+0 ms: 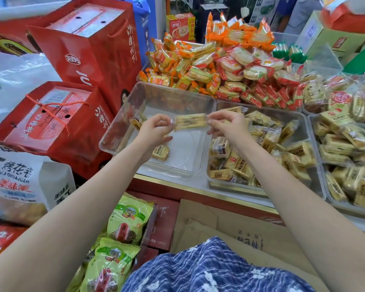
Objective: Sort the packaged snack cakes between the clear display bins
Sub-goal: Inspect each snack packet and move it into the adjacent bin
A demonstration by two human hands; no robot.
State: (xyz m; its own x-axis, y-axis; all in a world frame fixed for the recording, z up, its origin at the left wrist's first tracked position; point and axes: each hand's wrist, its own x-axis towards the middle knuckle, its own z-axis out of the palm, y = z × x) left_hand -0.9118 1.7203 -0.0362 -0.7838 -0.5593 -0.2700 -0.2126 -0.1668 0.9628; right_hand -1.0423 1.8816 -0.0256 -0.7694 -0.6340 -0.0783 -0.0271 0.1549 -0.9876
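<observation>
A yellow packaged snack cake (189, 121) hangs in the air over the left clear bin (122, 121). My left hand (154, 131) pinches its left wrapper end and my right hand (228, 125) pinches its right end. The left bin holds two cakes: one (161, 152) lies just below my left wrist, another (137, 121) sits by the far-left wall, partly hidden by my hand. The middle clear bin (291, 116) to the right is heaped with several similar yellow cakes (238, 163). A third bin (322, 182) at the far right is also full of them.
Behind the bins lie piles of orange-wrapped (177, 66) and red-wrapped snacks (253, 81). Red gift boxes (51, 123) stand left of the left bin. Green snack bags (126, 220) and a cardboard box (240, 228) sit below the counter edge.
</observation>
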